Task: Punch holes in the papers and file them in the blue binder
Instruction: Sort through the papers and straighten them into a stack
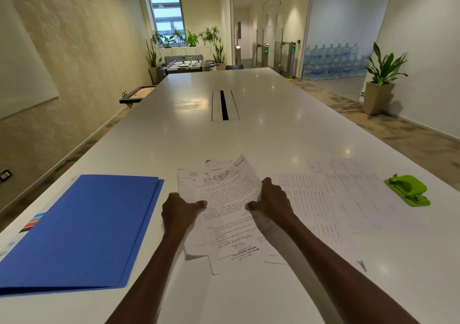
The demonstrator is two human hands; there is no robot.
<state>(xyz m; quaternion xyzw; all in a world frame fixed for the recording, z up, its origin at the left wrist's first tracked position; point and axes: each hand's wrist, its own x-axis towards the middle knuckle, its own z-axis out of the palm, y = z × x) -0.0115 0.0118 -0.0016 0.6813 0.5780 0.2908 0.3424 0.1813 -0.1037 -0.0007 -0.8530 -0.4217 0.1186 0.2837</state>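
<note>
A loose stack of printed papers (227,214) is held just above the white table, its sheets fanned out unevenly. My left hand (180,210) grips the stack's left edge and my right hand (272,200) grips its right edge, thumbs on top. The blue binder (82,231) lies shut and flat on the table to the left of my left hand. A green hole punch (407,189) sits on the table far to the right. More printed sheets (331,199) lie flat between my right hand and the punch.
The long white table (224,134) stretches away ahead, with a cable slot (224,105) in its middle. A foosball table (186,65) and potted plants stand beyond its far end. Another potted plant (380,79) stands on the floor at the right.
</note>
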